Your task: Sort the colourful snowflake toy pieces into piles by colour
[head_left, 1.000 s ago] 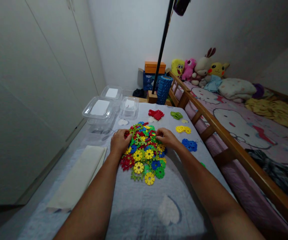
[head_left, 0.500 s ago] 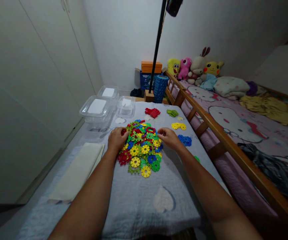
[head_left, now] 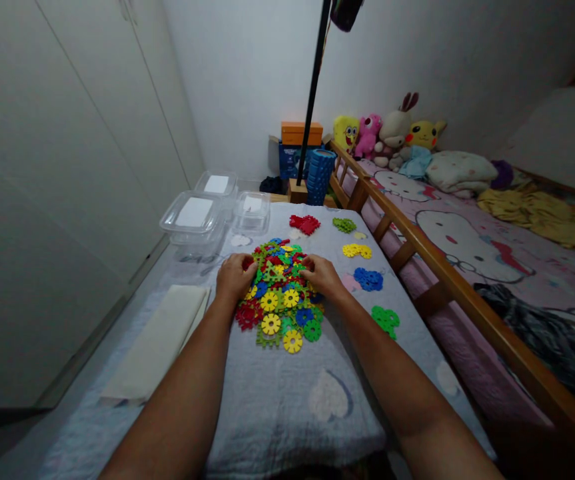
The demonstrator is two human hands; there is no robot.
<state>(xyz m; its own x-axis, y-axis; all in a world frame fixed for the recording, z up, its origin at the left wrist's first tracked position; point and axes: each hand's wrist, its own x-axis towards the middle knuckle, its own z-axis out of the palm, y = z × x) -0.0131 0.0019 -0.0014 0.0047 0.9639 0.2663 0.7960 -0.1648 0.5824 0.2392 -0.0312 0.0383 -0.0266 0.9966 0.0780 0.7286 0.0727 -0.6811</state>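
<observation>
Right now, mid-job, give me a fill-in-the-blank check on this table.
1. The left hand and right hand both touch the mixed pile of red, yellow, blue and ___ pieces.
2. Between the yellow pile and the near green pile lies a ___ pile.
3. The clear tubs stand to the ___ of the mixed pile.
Missing words: green, blue, left.

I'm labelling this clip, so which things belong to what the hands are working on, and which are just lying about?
In hand: left hand, right hand, mixed pile of plastic discs, red pile, yellow pile, blue pile, green pile.
Lying about: clear containers, folded cloth, plush toys, orange box, black pole.
</observation>
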